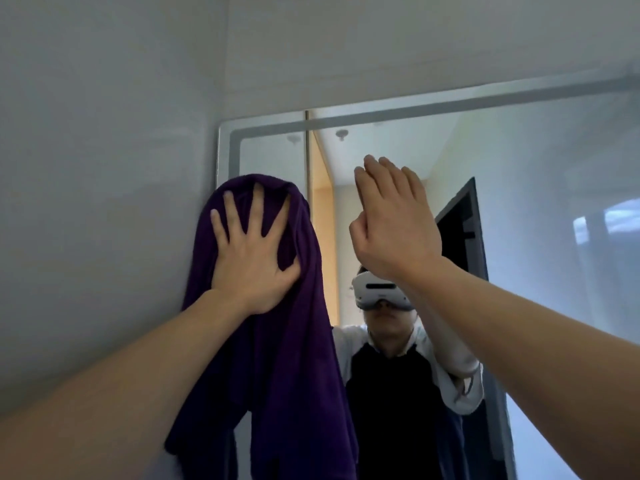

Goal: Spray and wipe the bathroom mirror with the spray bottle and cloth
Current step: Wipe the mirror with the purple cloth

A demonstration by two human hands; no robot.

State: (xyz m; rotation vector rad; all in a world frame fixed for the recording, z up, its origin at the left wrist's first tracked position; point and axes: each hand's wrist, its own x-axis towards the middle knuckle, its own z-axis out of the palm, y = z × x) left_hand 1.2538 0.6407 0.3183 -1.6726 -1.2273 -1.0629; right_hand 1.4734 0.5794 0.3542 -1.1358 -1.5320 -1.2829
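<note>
A large wall mirror [540,209] with a frosted border fills the right half of the view. A dark purple cloth [291,358] hangs over the mirror's upper left corner and drapes down its left edge. My left hand [252,251] presses the cloth flat against the glass with its fingers spread. My right hand [394,220] is raised beside it with straight fingers held together near the glass, holding nothing; whether it touches the mirror I cannot tell. No spray bottle is in view.
A plain grey wall [104,168] runs along the left, meeting the mirror's left edge. The mirror reflects a person wearing a headset, a dark doorway and a pale wooden panel.
</note>
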